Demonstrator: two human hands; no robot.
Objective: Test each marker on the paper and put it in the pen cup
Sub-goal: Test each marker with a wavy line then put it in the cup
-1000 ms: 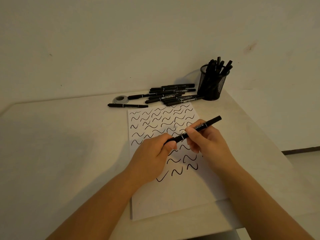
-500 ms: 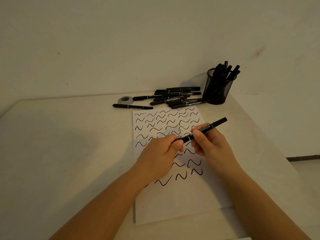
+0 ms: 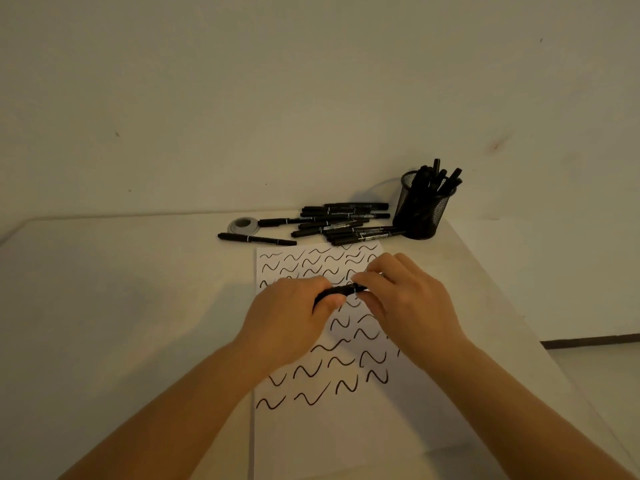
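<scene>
Both hands hold one black marker [image 3: 341, 290] above the white paper [image 3: 346, 427], which is covered in black squiggles. My left hand [image 3: 294, 315] grips its left end with curled fingers. My right hand [image 3: 403, 299] grips the right part, and its fingers hide most of that end. A pile of several black markers [image 3: 341, 223] lies at the table's far edge. One separate marker [image 3: 258, 239] lies to the pile's left. The black mesh pen cup [image 3: 424, 209] stands at the back right with several markers upright in it.
A small grey round disc [image 3: 244, 225] lies left of the pile. The pale table [image 3: 114, 306] meets the wall at the back; its right edge runs diagonally past the cup. Dark flooring shows at the far right.
The marker's long right end, earlier sticking out past my right hand, is now covered by that hand. Both hands have come closer together around it. The camera tilted, shifting the scene lower.
</scene>
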